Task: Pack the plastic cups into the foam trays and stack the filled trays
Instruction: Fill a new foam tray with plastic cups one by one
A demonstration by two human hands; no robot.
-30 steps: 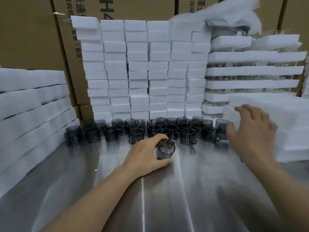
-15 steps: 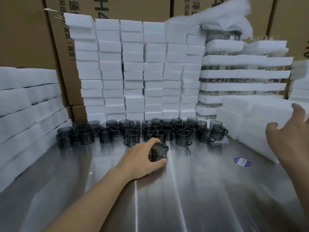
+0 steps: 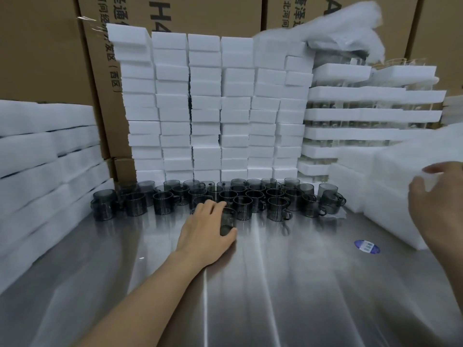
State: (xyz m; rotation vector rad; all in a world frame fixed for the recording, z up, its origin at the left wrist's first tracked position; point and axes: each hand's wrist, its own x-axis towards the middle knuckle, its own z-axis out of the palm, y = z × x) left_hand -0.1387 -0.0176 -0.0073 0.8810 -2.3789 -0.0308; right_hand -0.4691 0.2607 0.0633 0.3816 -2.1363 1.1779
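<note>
Head view: the bench (image 3: 275,296) in front of me carries no tray that is being filled, so I judge this round of packing hardly begun. Behind it a wall of white foam blocks (image 3: 205,108) rises against cardboard boxes (image 3: 37,46), and a long foam stack (image 3: 37,159) runs down my left side. I cannot tell whether any of that foam holds anything.

At the back right is what I take for finished work: a stack of filled trays (image 3: 375,113), foam layers with clear items showing in the gaps, too small to name for sure. A loose white sheet (image 3: 350,28) lies on top. Nearer on the right sits a lower pile of foam trays (image 3: 390,176); their pockets do not show from here.

Left to pack is the crowd of dark see-through cups (image 3: 275,199), upright and mouths up, at the foot of the foam wall.

My right hand (image 3: 436,204) is spread, thumb apart from the fingers, at the face of that lower pile. The frame edge cuts it, and I cannot tell whether it touches the foam. My left hand (image 3: 205,231) has its fingers curled round one cup (image 3: 228,219) at the front of the crowd, low at the bench; I cannot tell whether it is lifted.
</note>
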